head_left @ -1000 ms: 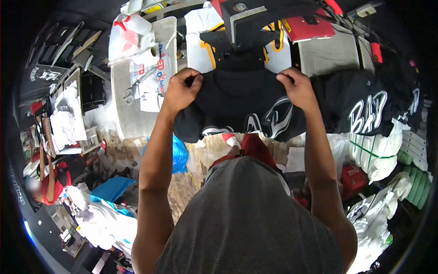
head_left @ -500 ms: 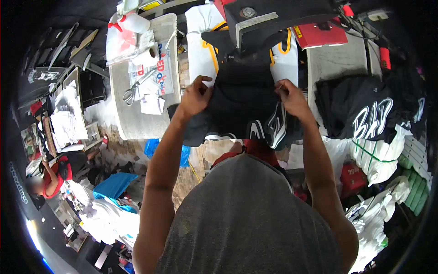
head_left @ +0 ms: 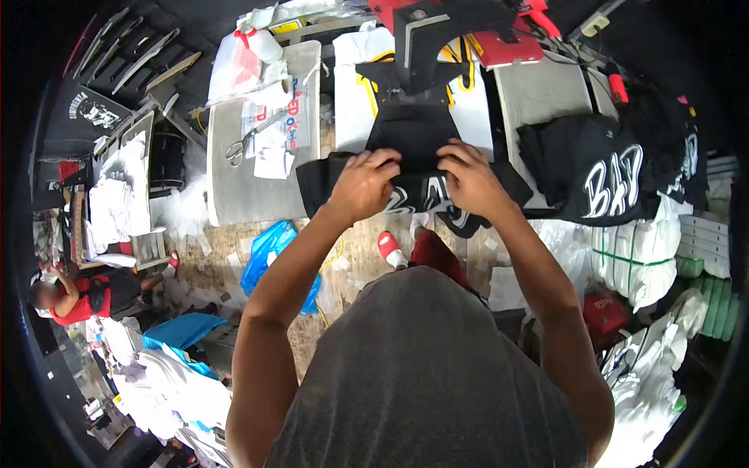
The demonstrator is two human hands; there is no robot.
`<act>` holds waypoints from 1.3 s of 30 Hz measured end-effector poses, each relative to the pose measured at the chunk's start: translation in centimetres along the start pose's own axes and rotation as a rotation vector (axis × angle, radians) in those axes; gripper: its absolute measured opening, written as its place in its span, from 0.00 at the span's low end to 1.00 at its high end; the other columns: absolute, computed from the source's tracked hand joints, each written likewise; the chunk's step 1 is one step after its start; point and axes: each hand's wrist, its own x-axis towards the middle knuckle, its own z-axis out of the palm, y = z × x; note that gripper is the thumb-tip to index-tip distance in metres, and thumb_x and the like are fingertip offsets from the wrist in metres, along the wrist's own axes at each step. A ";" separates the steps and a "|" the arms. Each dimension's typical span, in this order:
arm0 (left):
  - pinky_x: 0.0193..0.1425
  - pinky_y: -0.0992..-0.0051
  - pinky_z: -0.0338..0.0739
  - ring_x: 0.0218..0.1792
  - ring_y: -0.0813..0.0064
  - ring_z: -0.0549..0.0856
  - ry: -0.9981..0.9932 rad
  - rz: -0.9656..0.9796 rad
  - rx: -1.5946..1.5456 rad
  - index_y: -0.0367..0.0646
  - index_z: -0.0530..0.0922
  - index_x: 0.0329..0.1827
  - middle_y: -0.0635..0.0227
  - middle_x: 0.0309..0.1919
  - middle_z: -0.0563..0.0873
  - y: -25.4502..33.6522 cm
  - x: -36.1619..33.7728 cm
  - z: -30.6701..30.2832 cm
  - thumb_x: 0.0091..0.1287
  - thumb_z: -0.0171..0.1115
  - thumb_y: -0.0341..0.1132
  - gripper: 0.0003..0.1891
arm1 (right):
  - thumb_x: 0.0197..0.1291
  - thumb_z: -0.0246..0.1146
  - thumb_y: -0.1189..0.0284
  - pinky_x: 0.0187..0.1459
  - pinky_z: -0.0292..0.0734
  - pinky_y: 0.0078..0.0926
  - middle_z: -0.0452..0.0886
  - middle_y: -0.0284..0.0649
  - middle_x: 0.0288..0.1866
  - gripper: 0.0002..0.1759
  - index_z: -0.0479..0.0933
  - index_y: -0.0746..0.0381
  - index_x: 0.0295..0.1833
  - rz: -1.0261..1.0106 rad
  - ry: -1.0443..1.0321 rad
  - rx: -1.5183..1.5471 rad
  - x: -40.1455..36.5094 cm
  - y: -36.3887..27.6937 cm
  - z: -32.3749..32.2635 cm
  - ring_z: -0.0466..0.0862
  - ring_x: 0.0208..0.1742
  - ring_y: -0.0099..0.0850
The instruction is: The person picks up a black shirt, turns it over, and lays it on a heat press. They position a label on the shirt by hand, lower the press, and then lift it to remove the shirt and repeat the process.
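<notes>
A black T-shirt (head_left: 503, 181) with white lettering lies bunched across the front end of the heat press's narrow black platen (head_left: 413, 125). My left hand (head_left: 365, 186) is closed on the shirt's cloth, its fingers curled over a fold left of the middle. Close by on the right, my right hand (head_left: 471, 181) also grips the cloth with bent fingers. Part of the lettering shows between and below my hands; the rest is covered. Beneath the platen lies a white garment (head_left: 355, 109) with yellow and black trim.
The press head (head_left: 425, 39) stands beyond the platen. On the left table (head_left: 226, 195) are scissors (head_left: 238, 150), white papers (head_left: 273, 156) and a spray bottle (head_left: 265, 47). Black printed shirts (head_left: 577, 168) lie on the right. A blue bag (head_left: 265, 261) is on the floor; another person (head_left: 86, 300) is far left.
My hands have come inward from the shirt's sides and closer to me. The shirt has been pulled toward the platen's front end and bunched. The camera view has shifted.
</notes>
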 end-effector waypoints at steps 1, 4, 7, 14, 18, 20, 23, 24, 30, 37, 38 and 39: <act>0.58 0.57 0.79 0.51 0.49 0.84 -0.139 -0.077 -0.047 0.40 0.78 0.50 0.50 0.52 0.83 0.3 0.0 0.5 0.53 0.61 0.21 0.19 | 0.55 0.63 0.76 0.69 0.63 0.55 0.81 0.41 0.54 0.10 0.79 0.60 0.44 0.039 -0.062 -0.025 0.6 -0.5 0.9 0.75 0.66 0.45; 0.51 0.55 0.81 0.49 0.49 0.85 0.132 -0.169 -0.166 0.41 0.77 0.53 0.54 0.48 0.84 -1.1 -5.3 3.1 0.55 0.59 0.24 0.20 | 0.54 0.63 0.75 0.67 0.64 0.57 0.83 0.38 0.47 0.09 0.77 0.57 0.42 0.079 -0.138 -0.100 1.0 -2.9 2.9 0.79 0.59 0.42; 0.55 0.56 0.82 0.56 0.45 0.83 0.117 -0.219 -0.190 0.40 0.72 0.63 0.50 0.60 0.79 0.6 -10.1 7.8 0.57 0.57 0.25 0.26 | 0.55 0.64 0.71 0.64 0.63 0.57 0.84 0.38 0.45 0.08 0.77 0.57 0.42 0.089 -0.110 -0.160 -0.8 -3.2 3.3 0.79 0.57 0.41; 0.48 0.61 0.86 0.44 0.52 0.89 -0.149 -0.224 -0.213 0.42 0.82 0.57 0.50 0.50 0.87 5.0 -8.2 6.1 0.61 0.64 0.32 0.19 | 0.61 0.62 0.64 0.52 0.77 0.50 0.86 0.45 0.48 0.13 0.84 0.56 0.48 0.229 -0.508 -0.042 -12.7 -1.4 5.4 0.85 0.50 0.47; 0.53 0.63 0.84 0.45 0.53 0.88 0.230 -0.160 -0.305 0.40 0.84 0.50 0.53 0.45 0.88 3.9 -4.2 2.0 0.64 0.61 0.25 0.12 | 0.65 0.60 0.61 0.47 0.82 0.43 0.88 0.50 0.42 0.15 0.86 0.57 0.50 0.387 -0.771 0.186 -17.8 -2.9 7.3 0.87 0.41 0.48; 0.64 0.63 0.79 0.57 0.50 0.84 0.338 -0.171 -0.287 0.38 0.81 0.56 0.51 0.57 0.84 1.9 -1.6 2.0 0.63 0.61 0.25 0.17 | 0.66 0.61 0.61 0.47 0.82 0.42 0.88 0.50 0.39 0.16 0.85 0.58 0.51 0.399 -0.595 0.268 -18.1 -2.7 7.2 0.88 0.41 0.47; 0.70 0.63 0.74 0.62 0.45 0.80 0.382 -0.185 -0.186 0.39 0.73 0.69 0.44 0.63 0.79 -2.4 1.9 4.8 0.67 0.61 0.30 0.26 | 0.66 0.62 0.64 0.46 0.82 0.41 0.87 0.51 0.38 0.15 0.85 0.61 0.51 0.524 -0.443 0.382 -14.0 -3.4 4.7 0.88 0.41 0.45; 0.72 0.62 0.72 0.64 0.43 0.78 0.397 -0.247 -0.236 0.38 0.67 0.73 0.40 0.65 0.77 -4.0 2.8 6.8 0.69 0.61 0.33 0.29 | 0.66 0.63 0.67 0.47 0.82 0.39 0.87 0.51 0.42 0.14 0.84 0.62 0.53 0.524 -0.366 0.426 -12.1 -3.6 3.5 0.88 0.43 0.45; 0.69 0.59 0.72 0.66 0.39 0.77 -0.013 -0.908 -0.595 0.26 0.64 0.73 0.30 0.61 0.77 -4.0 3.2 6.9 0.72 0.57 0.59 0.42 | 0.63 0.66 0.72 0.55 0.80 0.40 0.84 0.50 0.51 0.17 0.80 0.62 0.57 0.248 0.040 0.350 -0.3 -0.6 -0.6 0.85 0.53 0.47; 0.59 0.63 0.81 0.57 0.49 0.84 0.187 -0.604 -0.435 0.31 0.75 0.64 0.44 0.58 0.82 -0.3 -7.5 6.8 0.68 0.67 0.36 0.25 | 0.62 0.70 0.57 0.63 0.75 0.44 0.80 0.52 0.61 0.29 0.76 0.64 0.62 0.167 -0.222 0.265 10.0 4.7 2.3 0.80 0.62 0.51; 0.56 0.63 0.83 0.54 0.51 0.85 0.212 -0.620 -0.465 0.34 0.77 0.62 0.47 0.57 0.83 0.0 -8.9 6.6 0.68 0.67 0.35 0.22 | 0.63 0.67 0.49 0.65 0.73 0.45 0.77 0.54 0.65 0.37 0.74 0.66 0.66 0.266 -0.364 0.183 10.6 6.0 3.2 0.79 0.63 0.53; 0.56 0.63 0.83 0.54 0.51 0.85 0.212 -0.640 -0.466 0.34 0.77 0.62 0.47 0.57 0.83 0.4 -10.3 6.2 0.68 0.67 0.35 0.22 | 0.63 0.66 0.47 0.67 0.72 0.45 0.75 0.56 0.67 0.39 0.72 0.67 0.67 0.243 -0.437 0.115 10.7 6.1 3.1 0.77 0.65 0.53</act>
